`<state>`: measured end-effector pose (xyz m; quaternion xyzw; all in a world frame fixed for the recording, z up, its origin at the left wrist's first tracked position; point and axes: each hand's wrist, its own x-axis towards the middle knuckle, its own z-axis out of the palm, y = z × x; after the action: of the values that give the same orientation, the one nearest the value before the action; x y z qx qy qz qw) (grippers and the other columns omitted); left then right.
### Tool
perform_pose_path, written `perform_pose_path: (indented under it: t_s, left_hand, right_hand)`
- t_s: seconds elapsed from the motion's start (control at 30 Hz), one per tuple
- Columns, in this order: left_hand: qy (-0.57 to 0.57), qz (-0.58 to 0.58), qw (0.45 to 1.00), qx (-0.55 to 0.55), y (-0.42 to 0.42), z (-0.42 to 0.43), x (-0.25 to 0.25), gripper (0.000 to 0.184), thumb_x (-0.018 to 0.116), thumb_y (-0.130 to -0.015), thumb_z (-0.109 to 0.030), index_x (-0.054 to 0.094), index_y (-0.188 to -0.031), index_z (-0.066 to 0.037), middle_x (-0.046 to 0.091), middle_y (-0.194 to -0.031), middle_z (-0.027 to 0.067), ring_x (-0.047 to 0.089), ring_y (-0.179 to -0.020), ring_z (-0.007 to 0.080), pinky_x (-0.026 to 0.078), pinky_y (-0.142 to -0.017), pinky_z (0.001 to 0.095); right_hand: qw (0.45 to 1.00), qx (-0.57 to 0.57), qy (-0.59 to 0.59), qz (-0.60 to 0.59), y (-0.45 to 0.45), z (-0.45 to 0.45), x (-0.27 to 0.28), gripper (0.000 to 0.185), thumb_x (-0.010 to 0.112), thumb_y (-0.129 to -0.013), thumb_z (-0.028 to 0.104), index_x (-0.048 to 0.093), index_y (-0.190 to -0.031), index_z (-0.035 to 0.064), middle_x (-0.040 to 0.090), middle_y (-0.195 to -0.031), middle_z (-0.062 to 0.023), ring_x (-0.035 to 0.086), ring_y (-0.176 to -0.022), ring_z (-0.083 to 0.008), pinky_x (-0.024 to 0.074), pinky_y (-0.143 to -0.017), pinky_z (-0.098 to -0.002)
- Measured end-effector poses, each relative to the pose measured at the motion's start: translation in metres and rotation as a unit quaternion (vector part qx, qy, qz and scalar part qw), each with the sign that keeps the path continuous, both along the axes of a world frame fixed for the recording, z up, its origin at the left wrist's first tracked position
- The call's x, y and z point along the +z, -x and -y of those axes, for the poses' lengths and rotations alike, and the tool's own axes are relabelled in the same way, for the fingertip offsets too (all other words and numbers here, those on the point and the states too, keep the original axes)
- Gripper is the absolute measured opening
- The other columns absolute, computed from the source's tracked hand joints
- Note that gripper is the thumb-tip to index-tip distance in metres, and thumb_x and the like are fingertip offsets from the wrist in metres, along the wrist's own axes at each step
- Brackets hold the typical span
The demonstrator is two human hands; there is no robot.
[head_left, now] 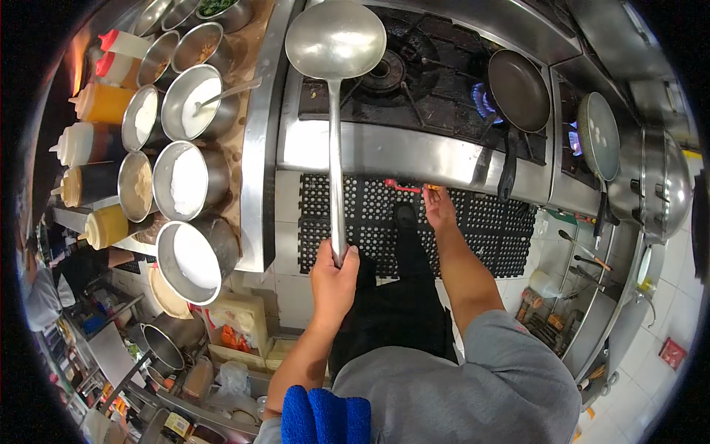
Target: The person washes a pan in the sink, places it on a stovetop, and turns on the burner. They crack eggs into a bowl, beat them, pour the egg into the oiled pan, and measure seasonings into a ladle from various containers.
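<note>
My left hand (334,280) is wrapped round the end of a long metal ladle (336,44). The ladle's round bowl reaches up over the stove's left edge, its handle crossing the steel front. Low at the stove's front edge, my right hand (439,210) has its fingertips at a small orange handle (432,188), partly hidden by the fingers. Just left of it is a red lever (399,185). On the gas stove (414,81), a dark frying pan (518,91) sits over a lit blue burner (483,102), its handle pointing toward me.
A second pan (599,137) is by another flame at right, beside a large steel pot (663,181). Steel containers of white contents (188,263) and squeeze bottles (111,228) crowd the left counter. A black rubber mat (481,237) lies on the floor.
</note>
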<state>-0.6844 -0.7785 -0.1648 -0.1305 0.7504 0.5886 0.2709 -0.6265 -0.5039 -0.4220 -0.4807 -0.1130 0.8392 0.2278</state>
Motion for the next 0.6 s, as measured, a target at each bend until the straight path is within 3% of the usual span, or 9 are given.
perform_pose_path:
  t_s: [0.47,0.53,0.6]
  left_hand:
    - [0.012,0.0,1.0,-0.008,0.001,-0.002,-0.003,0.018,0.061,-0.084,-0.018,0.051,-0.079,-0.003,0.044,-0.057,0.0005,0.039,-0.054,0.0082,0.036,-0.049,0.0279]
    - [-0.012,-0.037,0.999,-0.031,-0.002,-0.001,-0.01,0.015,0.056,-0.089,-0.014,0.045,-0.082,-0.007,0.043,-0.054,-0.0034,0.037,-0.039,0.0038,0.029,-0.034,0.0214]
    - [-0.006,-0.036,0.999,-0.034,-0.002,-0.002,-0.011,0.015,0.056,-0.089,-0.014,0.045,-0.082,-0.007,0.043,-0.054,-0.0034,0.037,-0.039,0.0038,0.029,-0.034,0.0215]
  right_hand:
    - [1.0,0.019,0.001,0.021,0.002,0.001,0.002,0.03,0.058,-0.089,0.024,0.055,-0.108,0.0017,0.058,-0.107,-0.0077,0.056,-0.104,-0.023,0.0451,-0.096,-0.0344]
    - [0.999,0.024,-0.001,0.027,0.002,0.001,0.001,0.034,0.057,-0.09,0.026,0.053,-0.112,0.0009,0.057,-0.108,-0.009,0.055,-0.104,-0.0249,0.0446,-0.097,-0.0364]
    - [0.999,0.036,-0.007,0.024,0.002,0.001,0.001,0.036,0.056,-0.091,0.029,0.052,-0.113,0.0009,0.056,-0.108,-0.009,0.055,-0.104,-0.0246,0.0439,-0.098,-0.0362]
